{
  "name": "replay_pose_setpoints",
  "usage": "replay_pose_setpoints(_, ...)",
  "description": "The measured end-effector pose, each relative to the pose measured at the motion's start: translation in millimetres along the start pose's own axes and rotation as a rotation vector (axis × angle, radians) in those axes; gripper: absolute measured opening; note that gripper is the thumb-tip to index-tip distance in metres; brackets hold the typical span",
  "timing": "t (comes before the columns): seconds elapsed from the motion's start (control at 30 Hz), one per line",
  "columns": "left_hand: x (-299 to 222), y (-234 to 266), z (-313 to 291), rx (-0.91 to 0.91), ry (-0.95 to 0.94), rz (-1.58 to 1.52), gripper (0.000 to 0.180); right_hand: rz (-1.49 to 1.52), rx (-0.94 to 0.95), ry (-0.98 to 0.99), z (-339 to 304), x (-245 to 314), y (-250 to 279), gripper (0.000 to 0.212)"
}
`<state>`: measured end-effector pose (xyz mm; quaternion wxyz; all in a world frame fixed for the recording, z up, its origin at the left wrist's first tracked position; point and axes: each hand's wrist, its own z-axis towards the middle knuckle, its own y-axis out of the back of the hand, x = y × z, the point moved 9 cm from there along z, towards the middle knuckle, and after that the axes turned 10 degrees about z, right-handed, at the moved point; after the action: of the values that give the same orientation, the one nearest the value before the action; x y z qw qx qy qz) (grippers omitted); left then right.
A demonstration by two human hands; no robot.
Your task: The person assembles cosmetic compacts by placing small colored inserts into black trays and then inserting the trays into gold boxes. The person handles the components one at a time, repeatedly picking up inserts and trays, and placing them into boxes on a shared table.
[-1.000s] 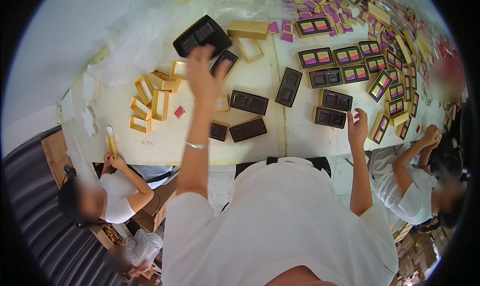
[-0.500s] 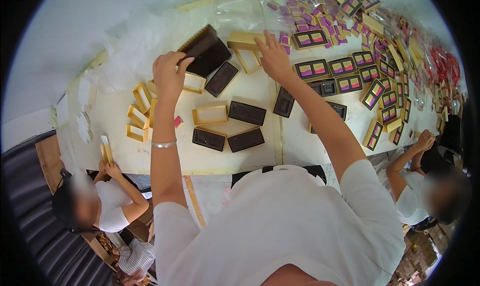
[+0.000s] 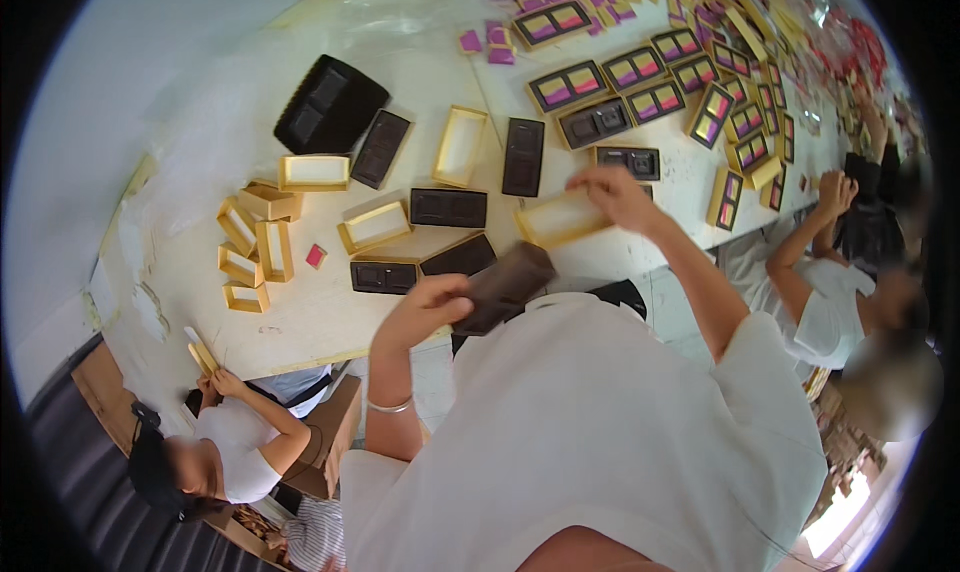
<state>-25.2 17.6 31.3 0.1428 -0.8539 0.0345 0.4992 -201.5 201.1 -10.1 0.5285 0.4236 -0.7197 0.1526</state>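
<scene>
My left hand (image 3: 425, 310) is closed on the end of a dark brown plastic tray insert (image 3: 508, 284), held tilted over the table's near edge and slightly blurred. To its right, my right hand (image 3: 622, 202) pinches the right end of an open gold cardboard box frame (image 3: 535, 224), also smeared by motion. Between and beyond my hands lie gold boxes with dark inserts fitted, such as one box with an insert (image 3: 448, 208) and an upright one (image 3: 522, 158). A gold frame without an insert (image 3: 374, 227) sits to the left.
A stack of dark inserts (image 3: 330, 105) stands at the far left, above several bare gold frames (image 3: 272, 250). Filled two-part boxes (image 3: 634, 67) crowd the right side, with purple-and-gold packets (image 3: 500, 42) behind. Co-workers sit at left (image 3: 240, 422) and right (image 3: 810, 272).
My left hand has come from the insert stack toward me, carrying one insert. My right hand has left the far gold box and moved nearer, onto a gold frame. The view has shifted.
</scene>
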Motion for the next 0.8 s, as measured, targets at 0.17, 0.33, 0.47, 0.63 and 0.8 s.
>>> replay_pose_setpoints(0.17,42.0,-64.1,65.7,0.348,0.116,0.201,0.030,0.020,-0.170,0.106,-52.6,-51.5,-23.5,0.041)
replay_pose_setpoints(0.33,68.4,-82.6,92.7,0.319,0.261,0.185,0.035,-0.233,-0.267,0.378,-102.0,30.6,-4.3,0.054)
replay_pose_setpoints(0.47,66.4,-91.3,97.7,0.328,0.361,0.107,0.044,-0.544,0.116,0.454,-118.4,31.0,-58.0,0.069)
replay_pose_setpoints(0.63,34.4,-26.4,90.9,-0.417,0.198,0.599,0.054,-0.490,-0.018,0.429,-102.6,6.9,-28.0,0.067)
replay_pose_setpoints(0.8,24.0,-63.4,80.1,-0.533,-0.113,1.516,0.072,-0.747,0.038,0.439,-76.4,16.2,-17.8,0.067)
